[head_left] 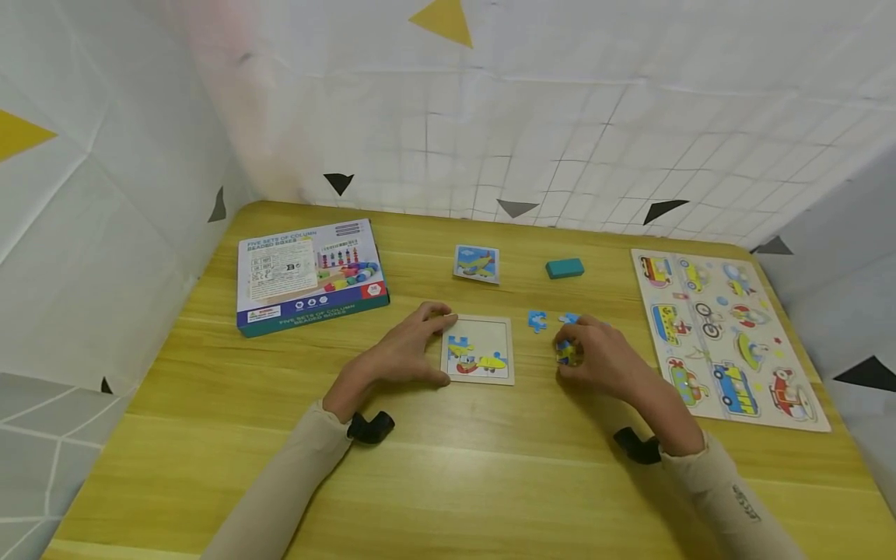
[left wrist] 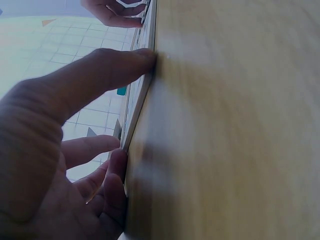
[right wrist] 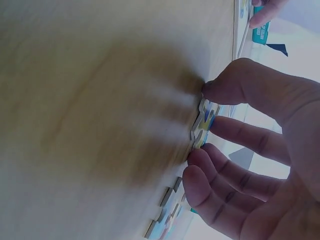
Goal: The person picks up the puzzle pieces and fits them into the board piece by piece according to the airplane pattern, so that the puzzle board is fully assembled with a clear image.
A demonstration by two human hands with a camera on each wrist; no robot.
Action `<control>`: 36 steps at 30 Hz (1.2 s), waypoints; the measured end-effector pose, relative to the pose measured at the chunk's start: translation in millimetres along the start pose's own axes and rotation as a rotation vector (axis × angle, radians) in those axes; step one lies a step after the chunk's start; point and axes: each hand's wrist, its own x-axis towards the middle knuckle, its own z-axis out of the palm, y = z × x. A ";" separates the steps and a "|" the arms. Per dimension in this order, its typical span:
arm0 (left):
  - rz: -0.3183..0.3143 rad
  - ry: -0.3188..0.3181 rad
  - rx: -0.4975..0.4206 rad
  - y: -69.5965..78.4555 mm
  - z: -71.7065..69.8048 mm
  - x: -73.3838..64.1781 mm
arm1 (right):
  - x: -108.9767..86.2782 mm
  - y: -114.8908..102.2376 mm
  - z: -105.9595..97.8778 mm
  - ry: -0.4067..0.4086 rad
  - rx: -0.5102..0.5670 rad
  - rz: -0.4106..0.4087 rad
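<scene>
A square wooden puzzle board (head_left: 483, 330) lies on the table with several pieces fitted along its lower part. My left hand (head_left: 399, 351) holds the board by its left side, thumb at the near corner and fingers at the far one. In the left wrist view, thumb and fingers touch the board's edge (left wrist: 143, 95). To the right, my right hand (head_left: 603, 358) pinches a blue and yellow puzzle piece (head_left: 565, 354) at table level. The right wrist view shows that piece (right wrist: 205, 120) between thumb and fingers. Two blue pieces, one loose piece (head_left: 537, 320) and another piece (head_left: 568, 317), lie just beyond.
Behind the board lie an airplane picture card (head_left: 477, 264) and a teal block (head_left: 564, 268). A beaded-toy box (head_left: 311, 276) sits at the back left. A large vehicle peg puzzle (head_left: 731, 338) covers the right side. White sheeting (head_left: 532, 117) hangs behind the table.
</scene>
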 end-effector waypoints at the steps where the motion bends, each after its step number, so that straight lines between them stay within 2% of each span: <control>1: -0.002 -0.001 0.002 -0.2 0.1 0.1 | 0.0 0.2 0.3 0.003 -0.001 0.001; 10: -0.001 -0.002 0.004 -0.8 -0.6 -0.3 | -1.2 -1.3 2.9 0.054 -0.067 -0.030; 15: 0.004 -0.003 0.004 -0.3 -1.2 0.3 | 0.1 -2.1 4.3 0.084 -0.046 -0.052; 27: 0.000 -0.002 0.010 0.6 -2.5 1.2 | 2.4 -8.5 4.5 0.079 0.003 -0.084; 36: -0.004 -0.006 -0.002 0.0 -1.5 0.7 | 8.2 -22.0 2.9 0.075 0.015 -0.123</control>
